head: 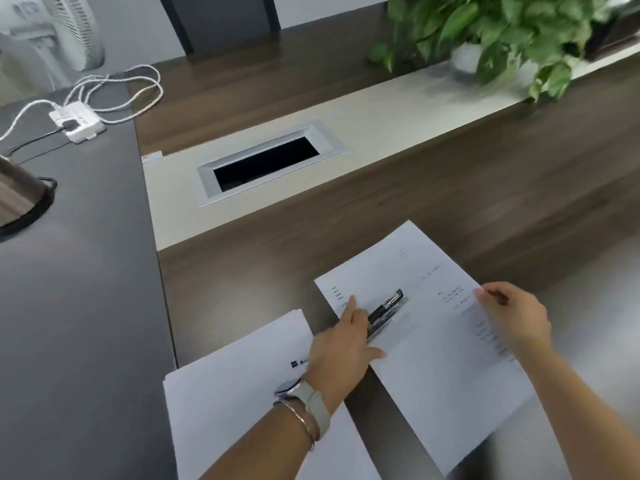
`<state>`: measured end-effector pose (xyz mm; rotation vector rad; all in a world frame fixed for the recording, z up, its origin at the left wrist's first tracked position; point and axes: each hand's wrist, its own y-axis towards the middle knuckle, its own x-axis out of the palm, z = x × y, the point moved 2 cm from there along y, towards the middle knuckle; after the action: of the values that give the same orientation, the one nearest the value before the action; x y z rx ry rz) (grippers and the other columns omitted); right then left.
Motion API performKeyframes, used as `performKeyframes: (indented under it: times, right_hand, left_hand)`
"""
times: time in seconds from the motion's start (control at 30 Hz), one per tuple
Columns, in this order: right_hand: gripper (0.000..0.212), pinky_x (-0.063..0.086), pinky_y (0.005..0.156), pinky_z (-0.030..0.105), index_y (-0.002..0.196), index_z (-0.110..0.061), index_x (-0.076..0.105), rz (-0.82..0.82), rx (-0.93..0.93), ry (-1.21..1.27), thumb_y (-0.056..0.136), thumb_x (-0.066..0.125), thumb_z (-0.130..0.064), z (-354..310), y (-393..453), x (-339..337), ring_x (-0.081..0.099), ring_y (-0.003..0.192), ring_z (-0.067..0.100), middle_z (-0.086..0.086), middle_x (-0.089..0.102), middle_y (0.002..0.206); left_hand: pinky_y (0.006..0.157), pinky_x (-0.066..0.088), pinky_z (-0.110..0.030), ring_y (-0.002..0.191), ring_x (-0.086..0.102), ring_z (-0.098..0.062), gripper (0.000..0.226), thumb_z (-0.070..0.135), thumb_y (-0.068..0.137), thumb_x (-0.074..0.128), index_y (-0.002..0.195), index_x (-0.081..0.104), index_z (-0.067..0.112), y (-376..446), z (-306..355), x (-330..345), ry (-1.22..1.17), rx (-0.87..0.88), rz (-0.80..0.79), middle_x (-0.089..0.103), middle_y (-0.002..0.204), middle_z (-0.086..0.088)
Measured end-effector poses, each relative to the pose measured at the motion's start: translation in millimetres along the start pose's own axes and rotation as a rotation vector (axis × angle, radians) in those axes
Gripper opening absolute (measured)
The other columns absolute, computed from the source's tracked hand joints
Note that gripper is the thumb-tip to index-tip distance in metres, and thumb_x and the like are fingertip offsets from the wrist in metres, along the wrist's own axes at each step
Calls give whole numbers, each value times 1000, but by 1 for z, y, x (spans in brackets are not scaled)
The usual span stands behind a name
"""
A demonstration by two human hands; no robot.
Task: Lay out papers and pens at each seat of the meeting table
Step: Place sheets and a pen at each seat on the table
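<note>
While our left hand point(341, 344) holds a bundle of dark pens point(384, 311) against the white printed sheet point(426, 341), index finger stretched flat on the paper toward eleven o'clock, our right hand point(512, 317) pinches that sheet's edge at three o'clock. So both hands are occupied: the left curled round the pens, the right gripping paper.

The printed sheet lies skewed on the brown wood-grain desk point(519, 188), its long edge running from eleven toward five o'clock. At eight o'clock from it sits a white stack of further papers point(235, 393), partly under our left forearm, which wears a pale watch point(304, 396) and a thin bangle.

We judge the step in hand to be settling this seat's sheet and leaving one pen on it. To do it well, we should square the paper to the desk's near edge with the right hand while the left pins it, then let a single pen slide out of the bundle and keep hold of the rest. How many pens we hold cannot be told from here.

Farther off, a silver-framed cable hatch point(270, 161) lies at twelve o'clock, a leafy green potted plant point(502, 36) at one o'clock, and a white power strip point(78, 123) at ten o'clock.
</note>
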<state>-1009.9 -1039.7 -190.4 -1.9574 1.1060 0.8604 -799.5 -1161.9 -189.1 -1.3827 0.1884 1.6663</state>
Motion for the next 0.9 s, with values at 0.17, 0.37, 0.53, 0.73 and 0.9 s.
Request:
performKeyframes:
  times: [0.17,0.37,0.53,0.73,0.9]
  right_hand:
    - [47,22,108,47,134,-22,49,164,-182,-180,90,53,-40,-4,7,4,32,132,32,7,47,141]
    - [66,-1,117,43,147,-39,14,-38,-238,-373,87,10,-66,27,-7,30,1,147,20,-5,5,160]
    - [71,-6,116,47,146,-42,5,-14,-190,-409,82,0,-71,48,14,15,-6,147,19,-4,-2,160]
    - [71,-11,117,45,147,-42,9,-56,-181,-369,80,11,-65,48,19,6,-12,146,18,-5,-4,160]
    - [58,23,112,47,134,-19,49,187,-309,-95,88,44,-54,18,-25,11,35,136,30,9,47,143]
  left_hand:
    - [96,45,-36,129,46,-26,70,51,88,53,143,26,18,46,24,3,-41,16,-39,1,161,4]
    - [91,43,-35,124,50,-29,65,50,88,53,140,28,20,82,65,4,-47,74,-26,1,161,5]
    - [87,44,-38,119,54,-33,62,48,90,52,137,30,15,96,96,10,-34,118,-43,1,161,0]
    - [86,45,-38,116,56,-33,57,41,91,54,137,32,15,92,100,8,-123,114,-11,9,160,-1]
    - [92,47,-39,117,55,-26,52,35,93,52,138,31,19,55,77,-7,-261,70,114,34,148,3]
